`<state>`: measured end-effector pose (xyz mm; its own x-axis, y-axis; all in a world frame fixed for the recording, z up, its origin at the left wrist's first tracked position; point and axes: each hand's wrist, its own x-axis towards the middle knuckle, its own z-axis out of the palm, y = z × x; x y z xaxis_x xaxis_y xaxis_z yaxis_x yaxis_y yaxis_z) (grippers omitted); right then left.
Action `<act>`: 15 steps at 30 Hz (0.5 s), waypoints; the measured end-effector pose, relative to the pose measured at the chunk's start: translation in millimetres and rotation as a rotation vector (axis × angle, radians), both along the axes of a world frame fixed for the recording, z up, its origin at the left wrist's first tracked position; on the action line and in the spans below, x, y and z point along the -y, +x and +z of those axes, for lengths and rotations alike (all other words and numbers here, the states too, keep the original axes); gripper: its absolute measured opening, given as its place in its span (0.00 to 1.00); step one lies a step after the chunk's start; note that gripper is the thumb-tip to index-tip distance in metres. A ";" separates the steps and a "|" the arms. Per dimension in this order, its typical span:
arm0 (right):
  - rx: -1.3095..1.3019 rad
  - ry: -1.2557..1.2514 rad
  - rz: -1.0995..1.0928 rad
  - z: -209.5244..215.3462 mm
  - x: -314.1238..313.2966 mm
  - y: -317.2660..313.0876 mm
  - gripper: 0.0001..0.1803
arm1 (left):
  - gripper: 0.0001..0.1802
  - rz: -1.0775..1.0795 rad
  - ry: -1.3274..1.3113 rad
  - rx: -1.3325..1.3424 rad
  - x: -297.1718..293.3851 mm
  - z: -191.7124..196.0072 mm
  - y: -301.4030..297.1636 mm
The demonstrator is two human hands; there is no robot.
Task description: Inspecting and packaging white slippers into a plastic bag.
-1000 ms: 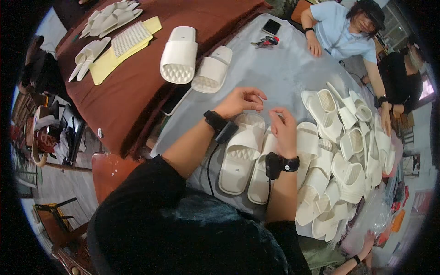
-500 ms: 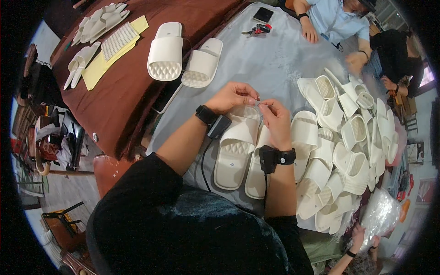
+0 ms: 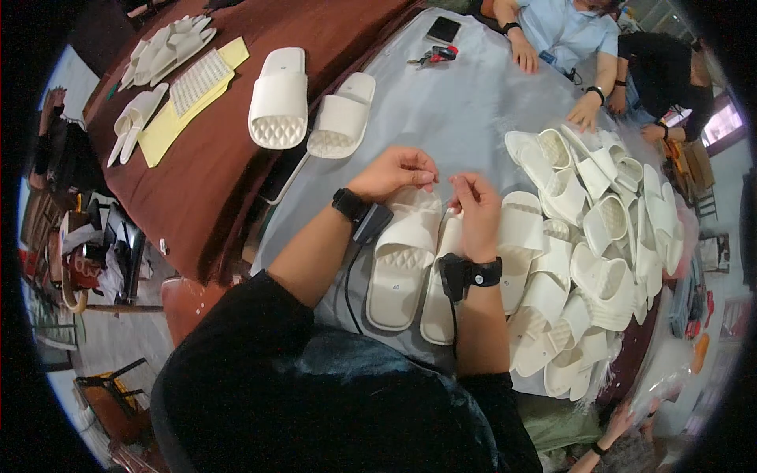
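Over the far ends of a pair of white slide slippers, my left hand (image 3: pixel 404 173) is closed, fingertips pinched together. Close to its right, my right hand (image 3: pixel 476 209) pinches thumb against fingers in the same way. Whatever is in either pinch is too small to make out. Below the hands lies the left slipper (image 3: pixel 393 296) of the pair, its padded insole and small mark showing. The right slipper (image 3: pixel 438 317) is partly hidden by my right hand and wrist. Both of my wrists carry black straps with small boxes and cables.
A heap of white slippers (image 3: pixel 583 236) lies to the right, with a co-worker's hand (image 3: pixel 585 110) at its far side. Two slippers (image 3: pixel 277 102) sit up left, beyond them a label sheet (image 3: pixel 199 83) on yellow paper. A phone (image 3: pixel 444 31) and keys (image 3: pixel 435 55) lie at the far edge.
My hands have drawn slightly apart, widening the gap between their fingertips. The co-worker's hand has come down near the heap. At lower right, another person's hands and clear plastic have moved lower.
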<state>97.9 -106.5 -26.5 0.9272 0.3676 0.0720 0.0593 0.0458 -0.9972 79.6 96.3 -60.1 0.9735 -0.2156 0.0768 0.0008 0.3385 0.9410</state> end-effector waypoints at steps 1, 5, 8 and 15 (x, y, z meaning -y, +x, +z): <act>0.035 0.020 -0.016 1.4 -1.6 -1.8 0.07 | 0.07 -0.011 0.003 0.011 0.0 0.0 -0.2; 0.132 0.174 -0.094 6.3 -10.3 -8.0 0.08 | 0.07 0.011 -0.020 0.001 -0.8 -5.5 -2.5; 0.148 0.170 -0.084 3.7 -5.8 -5.5 0.09 | 0.07 0.014 -0.016 0.001 -1.6 -4.8 -4.1; 0.001 0.195 -0.148 13.8 -0.6 -11.5 0.05 | 0.06 0.081 -0.123 -0.029 3.2 6.0 -8.3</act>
